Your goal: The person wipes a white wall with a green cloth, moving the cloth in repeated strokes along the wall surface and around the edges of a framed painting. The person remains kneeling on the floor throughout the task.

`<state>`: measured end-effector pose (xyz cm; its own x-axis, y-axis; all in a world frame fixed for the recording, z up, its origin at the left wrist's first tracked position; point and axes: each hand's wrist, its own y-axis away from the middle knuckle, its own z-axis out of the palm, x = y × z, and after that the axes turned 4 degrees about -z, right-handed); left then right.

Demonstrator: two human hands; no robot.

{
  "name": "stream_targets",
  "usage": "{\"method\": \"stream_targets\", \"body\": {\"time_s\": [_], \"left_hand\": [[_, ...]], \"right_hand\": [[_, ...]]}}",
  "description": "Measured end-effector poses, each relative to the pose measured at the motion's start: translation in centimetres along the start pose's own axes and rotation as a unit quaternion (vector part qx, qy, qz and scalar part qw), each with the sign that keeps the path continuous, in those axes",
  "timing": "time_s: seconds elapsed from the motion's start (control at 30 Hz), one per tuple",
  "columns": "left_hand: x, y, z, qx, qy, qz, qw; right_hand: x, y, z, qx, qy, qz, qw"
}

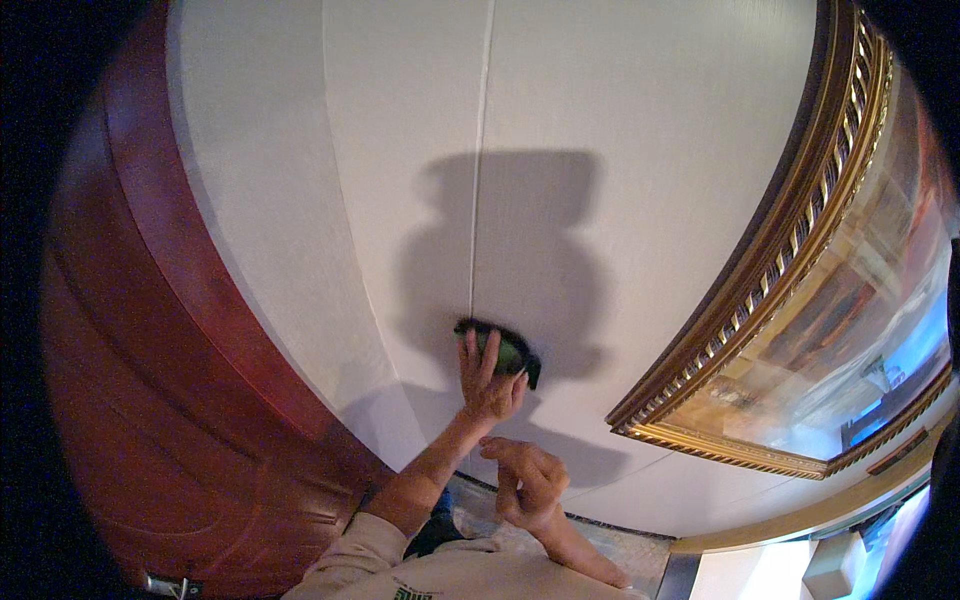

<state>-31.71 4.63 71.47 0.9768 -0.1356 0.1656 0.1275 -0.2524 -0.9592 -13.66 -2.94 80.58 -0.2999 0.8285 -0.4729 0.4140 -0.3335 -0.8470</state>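
Observation:
My left hand (491,382) is pressed over a green pad-like tool with a dark, brush-like edge (511,351), flat against the pale wall panel (660,187). Its fingers spread across the green part and the thumb lies at the right side. The tool's underside is hidden, so its exact kind is unclear. It sits at the lower visible end of a raised light seam (477,202) that runs up the wall. My right hand (529,480) hangs lower and nearer my body, fingers curled, off the wall, with nothing visible in it.
A dark red door or panel (187,352) with moulded lines curves along the left, with a metal fitting (171,585) low on it. At right hangs a framed painting (847,330) in an ornate gilded frame (720,450). A stone-like floor (622,551) shows below.

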Motion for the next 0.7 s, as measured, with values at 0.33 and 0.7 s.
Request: {"method": "stream_targets", "body": {"time_s": [0.33, 0.7], "left_hand": [[2.7, -1.9, 0.8, -0.002, 0.014, -0.023, 1.0], [5.1, 2.7, 4.0, -0.038, 0.031, 0.068, 0.997]], "right_hand": [[-0.3, -0.4, -2.4, 0.015, 0.078, 0.002, 0.997], [2.1, 5.1, -4.3, 0.042, 0.172, 0.141, 0.974]]}}
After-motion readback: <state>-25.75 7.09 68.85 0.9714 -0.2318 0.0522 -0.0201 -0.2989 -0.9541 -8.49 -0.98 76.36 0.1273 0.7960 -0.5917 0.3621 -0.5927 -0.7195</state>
